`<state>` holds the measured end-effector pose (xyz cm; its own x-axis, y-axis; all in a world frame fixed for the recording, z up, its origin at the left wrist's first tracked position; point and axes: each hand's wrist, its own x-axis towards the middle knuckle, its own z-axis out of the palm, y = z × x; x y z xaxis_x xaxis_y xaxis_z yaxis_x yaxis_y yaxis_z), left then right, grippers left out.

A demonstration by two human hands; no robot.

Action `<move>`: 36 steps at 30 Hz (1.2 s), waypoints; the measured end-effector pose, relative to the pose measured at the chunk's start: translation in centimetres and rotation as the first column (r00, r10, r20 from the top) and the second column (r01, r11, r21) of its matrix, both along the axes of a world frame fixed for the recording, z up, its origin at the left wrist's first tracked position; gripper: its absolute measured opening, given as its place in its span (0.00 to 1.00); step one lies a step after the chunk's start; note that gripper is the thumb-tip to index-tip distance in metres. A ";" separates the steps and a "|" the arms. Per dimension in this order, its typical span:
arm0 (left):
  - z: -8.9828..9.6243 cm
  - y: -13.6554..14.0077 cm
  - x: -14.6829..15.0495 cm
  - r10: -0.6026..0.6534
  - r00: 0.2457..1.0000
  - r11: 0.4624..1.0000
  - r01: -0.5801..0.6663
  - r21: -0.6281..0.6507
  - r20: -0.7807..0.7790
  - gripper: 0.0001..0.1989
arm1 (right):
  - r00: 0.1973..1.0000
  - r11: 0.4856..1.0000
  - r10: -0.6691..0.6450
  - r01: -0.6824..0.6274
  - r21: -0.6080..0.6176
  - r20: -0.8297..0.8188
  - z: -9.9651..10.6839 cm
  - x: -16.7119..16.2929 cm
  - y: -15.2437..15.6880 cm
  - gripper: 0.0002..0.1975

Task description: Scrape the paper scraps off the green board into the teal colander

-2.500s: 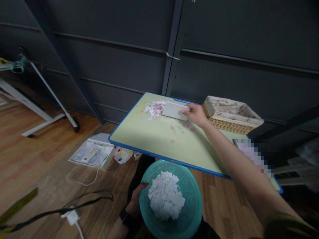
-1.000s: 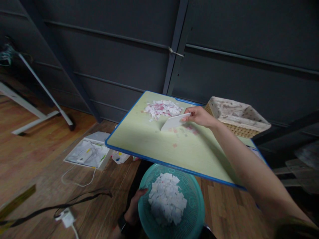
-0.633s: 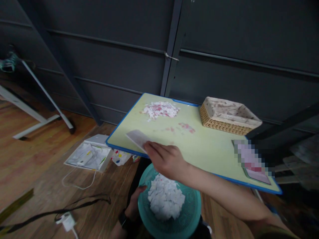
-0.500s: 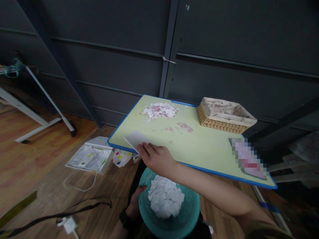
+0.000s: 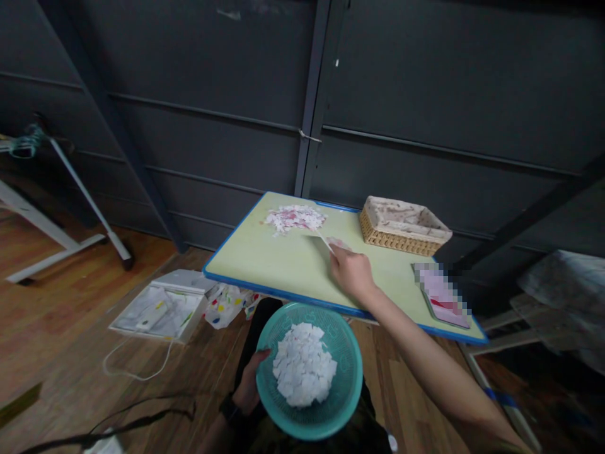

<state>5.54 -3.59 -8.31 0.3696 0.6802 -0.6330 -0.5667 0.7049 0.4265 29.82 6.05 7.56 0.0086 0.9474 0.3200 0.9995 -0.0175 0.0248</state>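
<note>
My left hand (image 5: 250, 383) grips the rim of a round green plastic basket (image 5: 347, 384) at its left side. The basket rests over my lap and holds a heap of small white paper pieces (image 5: 305, 364). Above the table, my right hand (image 5: 353, 272) is closed on a thin white card (image 5: 324, 240), seen nearly edge-on. The card's far end points at a pile of small white and pinkish pieces (image 5: 295, 218) at the table's back left. Reddish flat bits (image 5: 339, 244) lie just behind my right hand.
The pale yellow table (image 5: 265, 261) has a blue edge. A cloth-lined wicker basket (image 5: 404, 239) stands at its back right, with a partly blurred phone-like item (image 5: 444, 299) in front. An open white box (image 5: 158, 312) and cables lie on the floor at left.
My right hand has moved right and away from the table's front left edge, turning the white card towards the pile. The view has shifted slightly; my left hand still holds the green basket.
</note>
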 end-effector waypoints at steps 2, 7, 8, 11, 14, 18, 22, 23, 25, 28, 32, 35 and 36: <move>0.2 0.1 0.0 -0.004 1.000 1.000 0.004 -0.012 -0.016 0.11 | 0.985 0.987 -0.086 0.104 0.119 -0.153 0.7 2.1 0.7 0.20; 0.3 0.3 -0.4 -0.002 1.000 1.000 0.001 -0.006 -0.030 0.16 | 0.924 0.932 -0.170 0.263 0.249 -0.342 2.4 6.5 3.0 0.18; 0.3 0.3 -0.5 0.005 1.000 1.000 -0.005 -0.005 -0.023 0.17 | 0.923 0.931 -0.192 0.278 0.235 -0.333 2.3 7.0 3.5 0.18; 0.4 0.4 -0.6 0.030 0.999 0.999 -0.031 -0.014 -0.011 0.21 | 0.929 0.945 -0.240 0.290 0.152 -0.280 1.4 7.6 4.4 0.18; 0.5 0.5 -0.7 0.042 0.999 0.999 -0.043 -0.031 -0.021 0.23 | 0.946 0.964 -0.218 0.247 0.098 -0.242 0.4 7.5 4.5 0.18; 0.3 0.7 -0.8 0.059 0.998 0.998 -0.060 -0.033 -0.017 0.21 | 0.954 0.982 -0.137 0.167 0.093 -0.268 -0.2 7.6 3.5 0.16; -0.4 0.9 -1.0 0.065 0.996 0.998 -0.065 0.000 -0.064 0.13 | 0.924 0.982 -0.047 0.113 0.153 -0.378 -0.1 8.2 2.4 0.14; -0.5 0.9 -1.0 0.064 0.994 0.998 -0.064 0.012 -0.083 0.10 | 0.909 0.976 -0.029 0.115 0.184 -0.416 -0.1 8.4 2.0 0.15; -0.6 0.8 -1.1 0.064 0.991 0.998 -0.061 0.035 -0.114 0.05 | 0.864 0.962 0.022 0.120 0.247 -0.503 -0.1 8.6 1.2 0.15; -0.6 0.8 -1.1 0.069 0.988 0.997 -0.061 0.056 -0.139 0.03 | 0.768 0.954 0.149 0.053 0.295 -0.622 -0.3 8.5 -0.8 0.15; -0.6 1.0 -1.1 0.072 0.987 0.995 -0.061 0.079 -0.141 0.04 | 0.681 0.959 0.282 -0.189 0.210 -0.676 -0.8 7.6 -3.3 0.13; -0.6 1.2 -1.2 0.061 0.992 0.997 -0.055 0.057 -0.115 0.05 | 0.693 0.961 0.274 -0.211 0.177 -0.666 -0.9 7.4 -3.4 0.13; -0.6 1.2 -1.2 0.063 0.993 0.997 -0.059 0.044 -0.103 0.05 | 0.698 0.963 0.268 -0.201 0.178 -0.664 -0.8 7.5 -3.0 0.13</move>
